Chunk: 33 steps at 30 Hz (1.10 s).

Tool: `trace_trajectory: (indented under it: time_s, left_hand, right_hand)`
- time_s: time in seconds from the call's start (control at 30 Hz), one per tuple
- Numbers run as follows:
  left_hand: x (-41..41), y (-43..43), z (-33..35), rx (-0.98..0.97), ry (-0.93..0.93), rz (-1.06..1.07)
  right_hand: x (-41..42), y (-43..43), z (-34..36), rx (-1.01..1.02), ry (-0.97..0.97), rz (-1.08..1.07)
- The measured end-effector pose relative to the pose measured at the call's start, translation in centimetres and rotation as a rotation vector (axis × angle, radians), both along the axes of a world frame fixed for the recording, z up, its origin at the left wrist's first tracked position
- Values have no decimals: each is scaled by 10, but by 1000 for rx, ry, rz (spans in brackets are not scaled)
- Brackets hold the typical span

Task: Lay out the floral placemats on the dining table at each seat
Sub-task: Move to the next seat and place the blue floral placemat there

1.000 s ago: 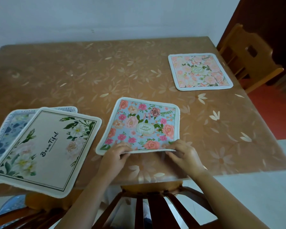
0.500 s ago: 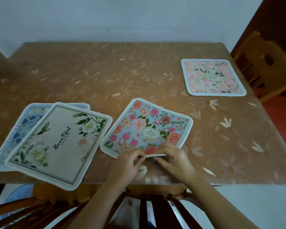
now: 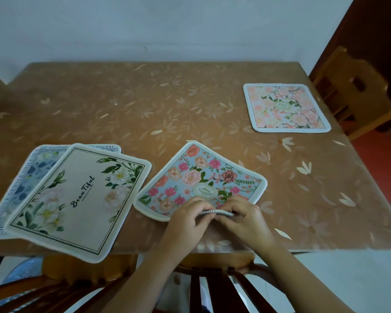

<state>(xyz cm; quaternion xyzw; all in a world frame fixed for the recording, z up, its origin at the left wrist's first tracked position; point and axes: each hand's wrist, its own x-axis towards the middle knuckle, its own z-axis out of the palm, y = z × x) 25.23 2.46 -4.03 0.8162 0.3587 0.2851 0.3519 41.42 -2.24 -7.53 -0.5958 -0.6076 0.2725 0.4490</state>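
Note:
A blue placemat with pink and orange flowers [image 3: 201, 179] lies near the table's front edge, its near edge lifted. My left hand [image 3: 187, 219] and my right hand [image 3: 244, 219] both pinch that raised near edge, close together. A cream placemat printed "Beautiful" [image 3: 77, 199] lies to the left, overhanging the front edge, on top of a blue-patterned placemat [image 3: 29, 170]. A pale pink floral placemat [image 3: 284, 108] lies flat at the far right by a seat.
The table [image 3: 145, 109] has a brown cover with pale petals and stands against a white wall. A light wooden chair [image 3: 357, 93] stands at the right side. A dark wooden chair back [image 3: 212, 288] is right below my arms.
My hands have moved closer together along the blue floral placemat's near edge, and the mat has turned and buckled slightly. The view has shifted, so the table sits lower and more to the right.

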Motion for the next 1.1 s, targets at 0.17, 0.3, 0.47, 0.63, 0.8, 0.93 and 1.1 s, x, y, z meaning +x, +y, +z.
trace_trajectory:
  time_s: [0.17,0.3,0.47,0.63,0.8,0.93,1.1]
  left_hand:
    - [0,-2,3,-103,-67,53]
    - [2,-1,7,-150,-112,92]
    - [11,-1,10,-210,-105,113]
    - [19,4,26,-200,-65,46]
    - [29,15,62,200,44,-64]
    - [22,28,81,185,45,9]
    - [4,46,99,120,-26,112]
  right_hand:
    - [17,-5,5,-60,16,8]
    - [46,-8,9,-156,61,-62]
    - [63,-13,19,-169,-17,-153]
    - [67,-23,33,-108,-57,-234]
    - [56,-18,60,-14,-45,-177]
    - [47,-9,80,45,-76,-130]
    - [58,2,98,-1,-140,-94]
